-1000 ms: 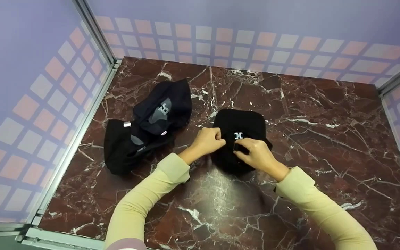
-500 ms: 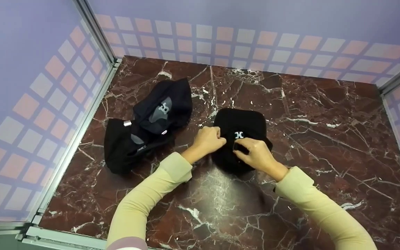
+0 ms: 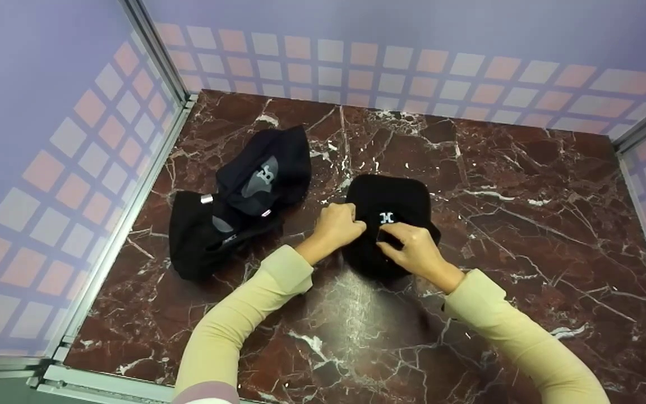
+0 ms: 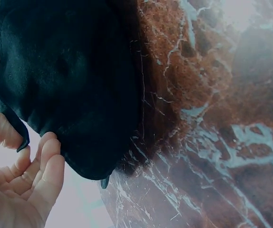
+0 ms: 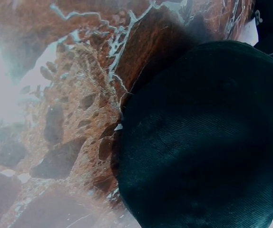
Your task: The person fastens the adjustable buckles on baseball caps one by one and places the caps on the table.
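A black cap with a small white emblem lies on the marble-patterned surface, its brim pointing away from me. My left hand is at the cap's left side; in the left wrist view its thumb and fingers pinch the end of a narrow dark strap on the cap. On the right part of the cap, my right hand pinches a dark edge just below the emblem, thumb and forefinger close together. Dark cloth fills much of the right wrist view, where only a sliver of the right hand shows.
To the left, a navy cap with a grey patch overlaps another black cap. Purple panels with pink and white squares wall in the back and sides, with a metal rail along the left edge.
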The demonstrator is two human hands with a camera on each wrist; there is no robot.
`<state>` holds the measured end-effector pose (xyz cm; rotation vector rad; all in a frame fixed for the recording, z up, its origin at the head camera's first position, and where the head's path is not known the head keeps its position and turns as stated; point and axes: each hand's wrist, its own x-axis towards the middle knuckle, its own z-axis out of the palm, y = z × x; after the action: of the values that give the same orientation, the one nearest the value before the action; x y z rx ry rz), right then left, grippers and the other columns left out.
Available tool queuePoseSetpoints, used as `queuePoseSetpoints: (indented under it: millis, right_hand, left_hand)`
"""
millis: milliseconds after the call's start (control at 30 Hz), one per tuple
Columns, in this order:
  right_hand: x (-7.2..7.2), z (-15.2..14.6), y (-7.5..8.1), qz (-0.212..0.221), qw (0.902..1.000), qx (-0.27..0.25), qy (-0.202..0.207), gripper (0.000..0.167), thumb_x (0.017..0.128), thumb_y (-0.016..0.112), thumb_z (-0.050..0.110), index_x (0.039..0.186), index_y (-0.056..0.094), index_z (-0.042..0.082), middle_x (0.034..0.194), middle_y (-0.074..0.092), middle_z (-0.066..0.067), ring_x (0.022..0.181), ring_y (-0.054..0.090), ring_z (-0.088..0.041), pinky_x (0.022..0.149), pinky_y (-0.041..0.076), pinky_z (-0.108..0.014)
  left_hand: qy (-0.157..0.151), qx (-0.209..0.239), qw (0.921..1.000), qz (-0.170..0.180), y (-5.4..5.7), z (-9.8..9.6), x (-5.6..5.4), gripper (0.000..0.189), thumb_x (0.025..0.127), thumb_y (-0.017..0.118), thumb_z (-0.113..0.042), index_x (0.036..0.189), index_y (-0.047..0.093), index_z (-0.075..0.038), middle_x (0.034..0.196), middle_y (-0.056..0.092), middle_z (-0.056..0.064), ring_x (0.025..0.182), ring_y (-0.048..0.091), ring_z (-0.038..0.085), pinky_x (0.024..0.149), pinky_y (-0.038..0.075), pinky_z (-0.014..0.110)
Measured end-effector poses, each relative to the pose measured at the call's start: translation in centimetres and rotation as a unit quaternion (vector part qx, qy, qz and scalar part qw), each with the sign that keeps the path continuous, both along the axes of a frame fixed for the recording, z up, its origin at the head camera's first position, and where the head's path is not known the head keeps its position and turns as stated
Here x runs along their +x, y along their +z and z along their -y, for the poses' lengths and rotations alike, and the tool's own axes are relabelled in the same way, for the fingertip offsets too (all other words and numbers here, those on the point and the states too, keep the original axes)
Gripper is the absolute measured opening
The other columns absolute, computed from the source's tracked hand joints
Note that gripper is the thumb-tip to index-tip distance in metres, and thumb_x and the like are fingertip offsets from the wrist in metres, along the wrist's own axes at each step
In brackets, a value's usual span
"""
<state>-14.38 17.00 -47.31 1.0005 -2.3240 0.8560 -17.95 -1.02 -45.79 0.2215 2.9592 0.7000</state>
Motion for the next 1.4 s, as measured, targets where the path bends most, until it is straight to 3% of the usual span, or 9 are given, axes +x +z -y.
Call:
queuePoseSetpoints:
  millis: [633, 833, 967, 1100, 1167, 1267, 1400]
  right_hand:
    - [0.0, -0.1, -0.2, -0.018, 0.9998, -0.013, -0.001, 0.025, 0.065, 0.073, 0.008, 0.087, 0.065, 0.000, 0.081, 0.067, -0.011, 0.075, 0.064, -0.022, 0.067, 0.051, -0.031]
    - [-0.1, -0.5, 0.2, 0.026, 0.9981, 0.051, -0.025, 0.025, 0.070, 0.071, 0.017, 0.090, 0.065, 0.004, 0.084, 0.067, -0.008, 0.078, 0.064, -0.020, 0.069, 0.051, -0.033]
    - [-0.2, -1.7, 0.8, 0.098, 0.9879, 0.117, -0.028, 0.037, 0.071, 0.070, 0.031, 0.099, 0.064, 0.008, 0.093, 0.066, -0.007, 0.086, 0.061, -0.023, 0.077, 0.047, -0.036]
    - [-0.4, -3.5, 1.2, 0.169, 0.9757, 0.139, 0.002, 0.056, 0.070, 0.069, 0.040, 0.113, 0.058, 0.007, 0.110, 0.060, -0.013, 0.104, 0.052, -0.031, 0.092, 0.038, -0.045]
    - [-0.5, -4.4, 1.3, 0.199, 0.9699, 0.140, 0.012, 0.065, 0.068, 0.069, 0.042, 0.120, 0.053, 0.006, 0.118, 0.055, -0.016, 0.113, 0.045, -0.036, 0.096, 0.031, -0.051]
    - [-0.8, -5.6, 1.5, 0.241, 0.9587, 0.150, 0.018, 0.081, 0.063, 0.072, 0.045, 0.128, 0.044, 0.005, 0.129, 0.045, -0.018, 0.123, 0.032, -0.041, 0.098, 0.023, -0.057]
    - [-1.1, -7.0, 1.7, 0.298, 0.9309, 0.211, 0.011, 0.095, 0.057, 0.077, 0.042, 0.135, 0.034, 0.008, 0.140, 0.029, -0.020, 0.130, 0.016, -0.042, 0.096, 0.018, -0.063]
  left_hand:
    - [-0.004, -0.023, 0.9997, -0.007, -0.4, 0.4, -0.4, 0.019, 0.069, 0.055, -0.030, 0.060, 0.048, -0.014, 0.068, 0.061, 0.007, 0.067, 0.059, 0.029, 0.054, 0.046, 0.037]
    - [-0.020, -0.052, 0.9984, 0.013, -0.3, 0.7, -0.4, 0.019, 0.071, 0.054, -0.031, 0.061, 0.049, -0.015, 0.069, 0.061, 0.005, 0.070, 0.059, 0.028, 0.057, 0.046, 0.038]
    - [-0.031, -0.076, 0.9961, 0.032, -0.3, 1.6, -0.3, 0.018, 0.072, 0.054, -0.032, 0.061, 0.049, -0.018, 0.067, 0.058, 0.000, 0.070, 0.059, 0.025, 0.056, 0.045, 0.038]
    - [-0.050, -0.070, 0.9959, 0.029, -0.2, 2.5, -0.1, 0.012, 0.074, 0.055, -0.030, 0.072, 0.055, -0.018, 0.071, 0.058, -0.002, 0.071, 0.058, 0.023, 0.059, 0.045, 0.037]
    - [-0.075, -0.060, 0.9952, 0.017, -0.1, 3.0, 0.0, 0.015, 0.074, 0.055, -0.027, 0.085, 0.058, -0.018, 0.079, 0.059, -0.001, 0.076, 0.058, 0.024, 0.063, 0.046, 0.038]
    - [-0.130, -0.049, 0.9904, -0.002, -0.2, 3.5, -0.1, 0.033, 0.075, 0.055, -0.020, 0.108, 0.055, -0.017, 0.101, 0.058, 0.002, 0.094, 0.055, 0.024, 0.075, 0.046, 0.040]
    - [-0.196, -0.039, 0.9797, -0.013, -0.4, 3.9, -0.3, 0.050, 0.074, 0.055, -0.013, 0.123, 0.048, -0.018, 0.125, 0.048, 0.003, 0.115, 0.044, 0.023, 0.091, 0.039, 0.041]
